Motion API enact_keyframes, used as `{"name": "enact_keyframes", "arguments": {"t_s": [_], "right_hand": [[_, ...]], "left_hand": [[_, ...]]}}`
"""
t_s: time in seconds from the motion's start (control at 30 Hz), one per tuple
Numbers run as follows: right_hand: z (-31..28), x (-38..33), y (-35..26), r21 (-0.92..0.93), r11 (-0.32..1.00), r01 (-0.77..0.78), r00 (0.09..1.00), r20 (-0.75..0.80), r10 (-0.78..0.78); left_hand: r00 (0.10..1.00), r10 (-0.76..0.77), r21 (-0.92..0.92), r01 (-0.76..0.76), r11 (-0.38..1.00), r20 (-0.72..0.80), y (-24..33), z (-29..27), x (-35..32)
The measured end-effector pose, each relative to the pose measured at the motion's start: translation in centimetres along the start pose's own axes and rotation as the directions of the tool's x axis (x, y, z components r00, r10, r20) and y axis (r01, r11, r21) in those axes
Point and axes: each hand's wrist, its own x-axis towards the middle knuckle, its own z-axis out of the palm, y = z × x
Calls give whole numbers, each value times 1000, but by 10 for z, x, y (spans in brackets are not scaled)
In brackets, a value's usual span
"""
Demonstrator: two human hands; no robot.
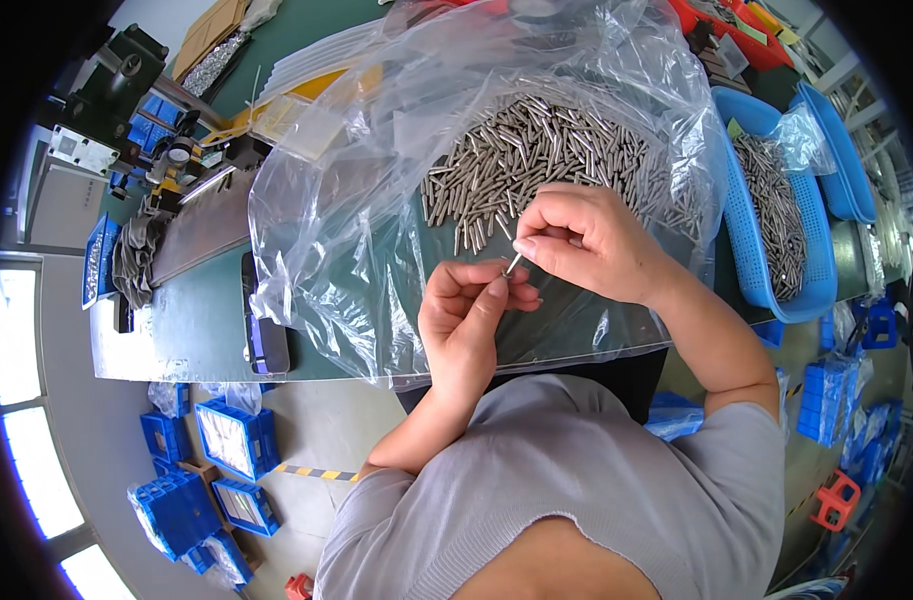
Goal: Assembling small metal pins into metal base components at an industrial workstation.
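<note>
My right hand (589, 240) pinches a small metal pin (514, 264) between thumb and forefinger. My left hand (469, 315) is curled just below it, its fingertips touching the pin's lower end. Both hands hover over a clear plastic bag (367, 230) spread on the green table (202, 320). A heap of several similar metal pins (537, 155) lies on the plastic just beyond my right hand.
A blue basket (742, 215) with more pins stands at the right, another blue tray (847, 160) behind it. A dark phone (267, 335) lies at the table's near edge on the left. Machine parts (167, 165) crowd the far left. Blue bins (232, 440) sit on the floor.
</note>
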Motion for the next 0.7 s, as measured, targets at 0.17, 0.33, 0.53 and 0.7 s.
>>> {"name": "enact_keyframes", "arguments": {"t_s": [0.17, 0.33, 0.53, 0.7], "right_hand": [[1, 1, 0, -40, 998, 48, 996, 71, -46], [13, 0, 1, 192, 957, -215, 970, 160, 186], [13, 0, 4, 282, 942, -183, 983, 46, 177], [-9, 10, 9, 820, 517, -243, 901, -6, 433]], "left_hand": [[1000, 15, -17, -15, 1000, 2, -1, 0, 1], [1000, 13, -6, -13, 1000, -14, 0, 0, 0], [999, 26, -21, -26, 999, -19, 1, 2, 1], [999, 30, -58, -32, 998, -33, 0, 0, 0]]}}
